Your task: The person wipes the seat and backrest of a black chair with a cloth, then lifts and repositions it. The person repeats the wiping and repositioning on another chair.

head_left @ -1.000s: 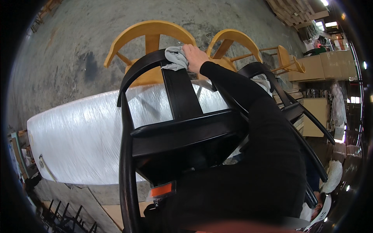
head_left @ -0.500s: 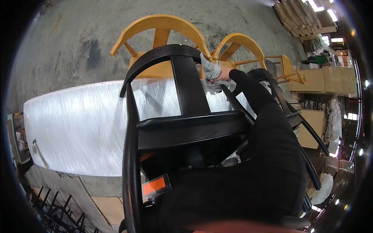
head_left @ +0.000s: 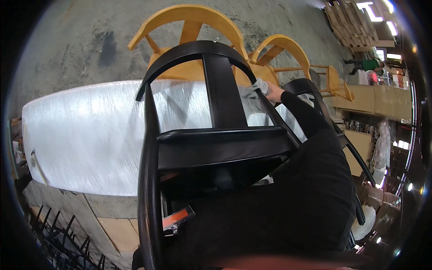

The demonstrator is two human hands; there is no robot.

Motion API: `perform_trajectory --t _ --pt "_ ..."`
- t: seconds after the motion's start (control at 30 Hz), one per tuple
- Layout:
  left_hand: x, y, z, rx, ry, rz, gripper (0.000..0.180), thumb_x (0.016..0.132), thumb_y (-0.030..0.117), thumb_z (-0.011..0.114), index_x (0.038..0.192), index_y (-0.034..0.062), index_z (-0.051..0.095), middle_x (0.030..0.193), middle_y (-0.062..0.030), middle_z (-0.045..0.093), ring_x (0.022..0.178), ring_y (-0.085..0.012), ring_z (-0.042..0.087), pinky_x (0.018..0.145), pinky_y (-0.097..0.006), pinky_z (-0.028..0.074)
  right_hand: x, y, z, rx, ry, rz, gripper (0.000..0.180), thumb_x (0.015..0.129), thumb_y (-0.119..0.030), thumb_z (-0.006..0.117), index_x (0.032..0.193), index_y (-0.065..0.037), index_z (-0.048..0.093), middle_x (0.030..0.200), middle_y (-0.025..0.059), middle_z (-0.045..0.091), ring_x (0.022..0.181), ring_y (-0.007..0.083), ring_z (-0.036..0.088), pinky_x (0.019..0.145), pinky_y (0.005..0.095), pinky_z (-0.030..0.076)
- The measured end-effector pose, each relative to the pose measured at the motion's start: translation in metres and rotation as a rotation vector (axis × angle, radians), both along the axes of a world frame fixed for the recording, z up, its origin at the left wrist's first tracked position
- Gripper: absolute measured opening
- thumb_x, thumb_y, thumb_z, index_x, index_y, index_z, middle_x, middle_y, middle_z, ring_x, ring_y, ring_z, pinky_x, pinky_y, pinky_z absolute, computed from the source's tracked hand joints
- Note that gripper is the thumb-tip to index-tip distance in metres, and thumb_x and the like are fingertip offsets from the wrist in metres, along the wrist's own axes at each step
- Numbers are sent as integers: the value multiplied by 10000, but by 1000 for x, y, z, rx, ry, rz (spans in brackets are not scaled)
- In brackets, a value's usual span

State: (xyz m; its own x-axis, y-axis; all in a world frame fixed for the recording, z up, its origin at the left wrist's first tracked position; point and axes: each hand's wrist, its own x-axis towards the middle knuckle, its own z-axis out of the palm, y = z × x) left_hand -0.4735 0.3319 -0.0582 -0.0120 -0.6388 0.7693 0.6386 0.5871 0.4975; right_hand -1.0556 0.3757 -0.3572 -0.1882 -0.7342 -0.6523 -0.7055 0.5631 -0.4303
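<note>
A black wooden chair (head_left: 225, 90) with a curved top rail and a wide back slat is right in front of me. My right hand (head_left: 273, 92) is closed on a grey cloth (head_left: 256, 93), pressing it against the right end of the curved rail, where a leg meets it. Part of the cloth hangs down beside the leg, and some fingers are hidden behind it. My left hand is out of sight; only a bit of dark sleeve shows beside the chair's left leg at the lower edge.
A long plastic-wrapped bundle (head_left: 81, 139) lies behind the chair. Light wooden chairs (head_left: 193, 15) stand beyond it, and a second black chair (head_left: 299, 85) is at the right. Flat cardboard (head_left: 119, 231) lies at lower left. A person in green (head_left: 370, 65) is far off near large cartons (head_left: 391, 101).
My right hand has moved with the cloth from the curved rail down and right to the top of the right leg. The whole view has shifted slightly.
</note>
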Motion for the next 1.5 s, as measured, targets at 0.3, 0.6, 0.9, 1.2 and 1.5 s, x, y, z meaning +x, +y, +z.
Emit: perform_trajectory --t 0.3,0.6,0.9,1.2,1.5 --pt "0 -13 -2 -142 -72 -181 200 741 53 565 553 110 529 503 -22 566 395 -141 550 415 -305 477 32 9 -39 -268 7 -253 868 725 -554 811 1331 -24 484 1193 185 649 1130 323 628 980 401 496" --pt "-4 -16 7 -205 -59 -195 301 794 59 507 534 150 386 437 -17 497 356 -131 512 396 -294 459 8 -16 -67 331 659 67 552 722 -373 785 1217 -147 695 1304 115 654 1223 279 616 950 416 516" --pt "12 -24 5 -281 -80 -292 329 925 146 414 602 116 466 557 -69 563 429 -177 552 433 -335 493 61 -236 167 -309 -62 249 720 682 -472 860 1249 -94 625 1160 158 698 1056 296 674 949 403 518" --pt "19 -27 -5 -327 12 -370 542 1016 317 278 627 77 569 598 -111 599 480 -237 602 458 -390 521 222 -278 69 -215 543 913 760 674 -438 851 1234 -84 479 1176 181 619 1083 350 646 894 449 533" --pt "23 -27 -2 -326 -40 -374 505 991 297 331 641 57 604 606 -126 599 498 -260 612 506 -417 546 338 -289 41 -434 486 1202 566 691 -361 858 1141 -122 611 1154 113 643 1087 309 632 875 431 548"
